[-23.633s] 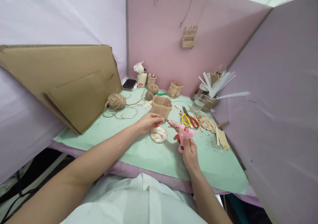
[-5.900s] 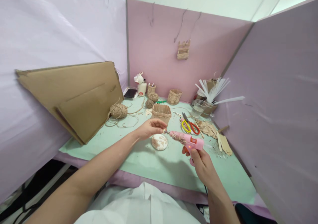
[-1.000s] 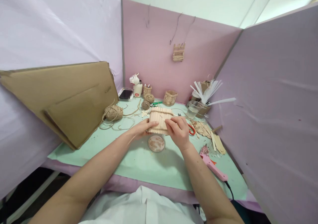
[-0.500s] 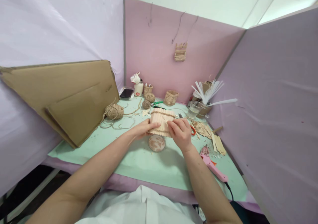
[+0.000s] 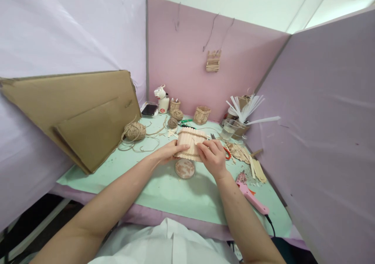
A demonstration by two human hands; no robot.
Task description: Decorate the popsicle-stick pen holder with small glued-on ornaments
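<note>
A small holder made of pale wooden sticks [image 5: 191, 137], with twine bands near both rims, is held sideways above the table. My left hand [image 5: 172, 150] grips its left side, thumb on the sticks and fingers behind. At the right side, my right hand [image 5: 213, 156] pinches its thumb and forefinger against the stick wall. A small pale piece shows at those fingertips, too tiny to name. Below the holder lies a round whitish disc with brown patches [image 5: 184, 168]. Red-handled scissors [image 5: 227, 153] lie partly hidden behind my right hand.
A pink glue gun [image 5: 252, 198] with a cord lies at the right, near wooden sticks [image 5: 258, 169]. A plastic cup of water [image 5: 230, 129] stands behind. Twine balls [image 5: 134, 131] and leaning cardboard [image 5: 96, 115] are at the left. A twine-trimmed pot [image 5: 202, 115] stands at the back.
</note>
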